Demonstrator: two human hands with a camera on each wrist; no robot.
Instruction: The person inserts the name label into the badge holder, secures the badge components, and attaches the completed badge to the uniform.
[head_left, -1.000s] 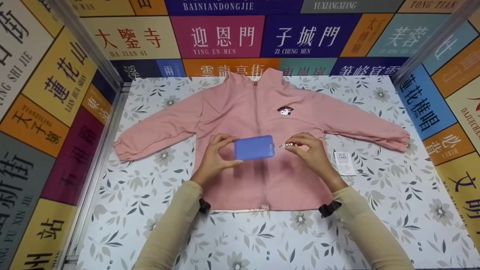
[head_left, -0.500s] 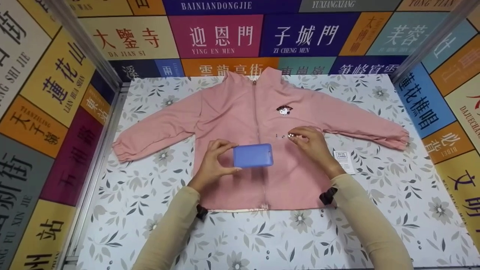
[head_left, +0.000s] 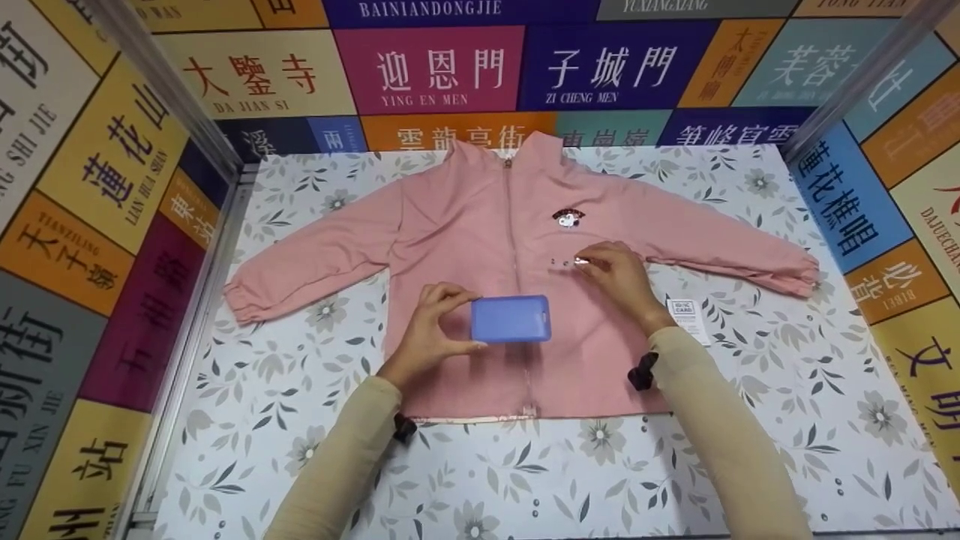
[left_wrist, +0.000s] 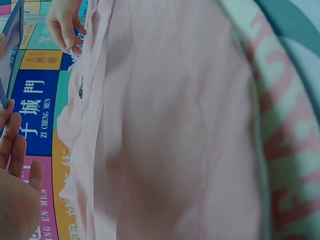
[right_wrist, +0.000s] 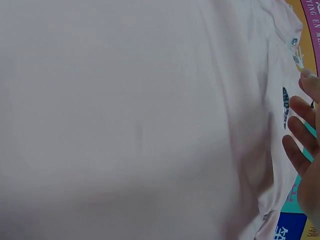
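Observation:
A blue card holder (head_left: pixel 510 319) is held by its left end between the thumb and fingers of my left hand (head_left: pixel 426 330), over the lower middle of a pink zip-up jacket (head_left: pixel 457 255). The holder shows edge-on at the left of the left wrist view. My right hand (head_left: pixel 621 281) pinches a small badge strap clip (head_left: pixel 565 262), which points left above the holder and apart from it. Two round metal snaps (right_wrist: pixel 295 50) on the strap show in the right wrist view. Fingertips hide the clip end in part.
The jacket lies spread with sleeves out on a white leaf-patterned tabletop (head_left: pixel 330 480); a small dark and white print (head_left: pixel 568 218) is on its chest. A white printed card (head_left: pixel 688 322) lies to the right. Walls with coloured sign panels (head_left: pixel 427 69) enclose the back and sides.
The right hand has moved up with the strap clip, away from the holder's end. The left hand has lowered the card holder slightly and levelled it.

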